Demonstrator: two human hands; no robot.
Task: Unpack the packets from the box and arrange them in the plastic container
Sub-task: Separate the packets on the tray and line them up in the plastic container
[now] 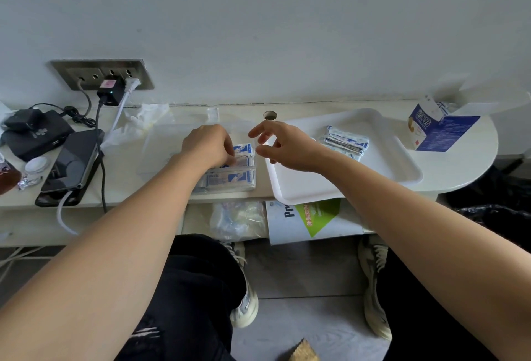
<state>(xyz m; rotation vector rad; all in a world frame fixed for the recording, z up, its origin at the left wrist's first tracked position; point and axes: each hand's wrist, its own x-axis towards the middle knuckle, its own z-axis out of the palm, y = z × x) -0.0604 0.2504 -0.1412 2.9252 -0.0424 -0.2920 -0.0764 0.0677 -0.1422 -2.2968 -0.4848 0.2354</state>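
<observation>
Left hand (pixel 207 145) pinches the bandage packets (pixel 230 178) stacked in the clear plastic container (pixel 161 145). Right hand (pixel 284 148) hovers loose-fingered, holding nothing, above the white tray (pixel 316 185), where spare packets (pixel 344 142) lie. The box (pixel 436 128) stands far right.

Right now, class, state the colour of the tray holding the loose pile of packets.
White, plain and unpatterned; the tray shows best in the head view.

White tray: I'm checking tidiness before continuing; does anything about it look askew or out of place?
Yes. The packets on the white tray lie in a crooked, fanned heap, not a neat stack. The tray itself sits at an angle, its near corner seemingly overhanging the shelf edge.
</observation>
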